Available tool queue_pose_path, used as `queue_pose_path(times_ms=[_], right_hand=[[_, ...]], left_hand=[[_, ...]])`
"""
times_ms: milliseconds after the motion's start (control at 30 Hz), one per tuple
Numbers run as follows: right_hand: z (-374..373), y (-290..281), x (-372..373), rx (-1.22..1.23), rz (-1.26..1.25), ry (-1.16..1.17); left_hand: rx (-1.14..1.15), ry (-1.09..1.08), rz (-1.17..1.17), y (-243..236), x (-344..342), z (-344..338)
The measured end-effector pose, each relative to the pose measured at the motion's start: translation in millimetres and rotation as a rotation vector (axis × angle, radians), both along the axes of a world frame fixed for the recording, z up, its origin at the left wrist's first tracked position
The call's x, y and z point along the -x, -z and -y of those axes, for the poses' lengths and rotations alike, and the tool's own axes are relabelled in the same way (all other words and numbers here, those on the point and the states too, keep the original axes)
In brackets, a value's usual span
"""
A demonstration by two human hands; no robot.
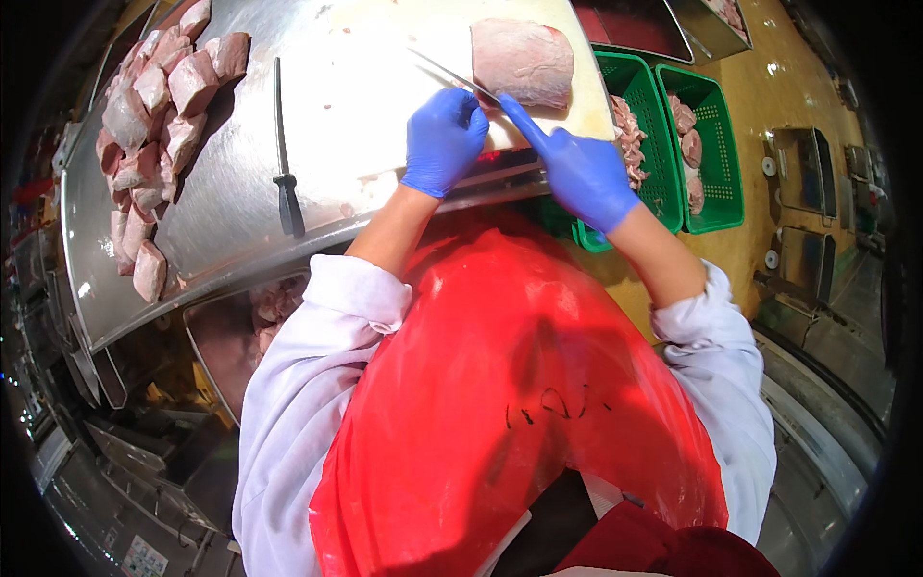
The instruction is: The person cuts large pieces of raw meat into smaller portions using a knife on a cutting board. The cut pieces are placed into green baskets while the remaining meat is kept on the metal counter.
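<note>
My right hand (586, 173), in a blue glove, is wrapped round a knife (450, 72) with the index finger stretched along its back. The thin blade points up and to the left, past the near left corner of a large pale pink slab of meat (522, 62). That slab lies on a white cutting board (385, 106). My left hand (445, 141), also gloved in blue, is closed beside the knife at the board's near edge. Whatever its curled fingers may hold is hidden. The knife's handle is covered by my right hand.
Left of the board, a sharpening steel (282, 144) with a black handle lies on the metal table (231, 192). Several meat chunks (144, 125) are heaped at the far left. Green baskets (716, 144) with meat pieces stand at the right. Below the table is a metal tray (216, 337).
</note>
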State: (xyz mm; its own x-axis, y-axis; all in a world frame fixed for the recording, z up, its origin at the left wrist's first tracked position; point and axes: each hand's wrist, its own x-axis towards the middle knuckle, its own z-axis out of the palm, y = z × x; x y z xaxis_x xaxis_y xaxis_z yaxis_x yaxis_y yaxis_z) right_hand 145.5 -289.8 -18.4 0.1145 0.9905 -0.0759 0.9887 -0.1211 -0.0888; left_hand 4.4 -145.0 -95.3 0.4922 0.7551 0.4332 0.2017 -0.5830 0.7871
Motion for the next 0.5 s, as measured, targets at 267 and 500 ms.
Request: queue_pose_path(times_ms=[267, 500], right_hand=[[110, -50, -35, 0.265, 0.131, 0.005], [165, -13, -46, -0.026, -0.177, 0.049]], left_hand=[[0.131, -0.060, -0.093, -1, 43, -46], [-0.149, 0.154, 0.181, -99, 26, -69]])
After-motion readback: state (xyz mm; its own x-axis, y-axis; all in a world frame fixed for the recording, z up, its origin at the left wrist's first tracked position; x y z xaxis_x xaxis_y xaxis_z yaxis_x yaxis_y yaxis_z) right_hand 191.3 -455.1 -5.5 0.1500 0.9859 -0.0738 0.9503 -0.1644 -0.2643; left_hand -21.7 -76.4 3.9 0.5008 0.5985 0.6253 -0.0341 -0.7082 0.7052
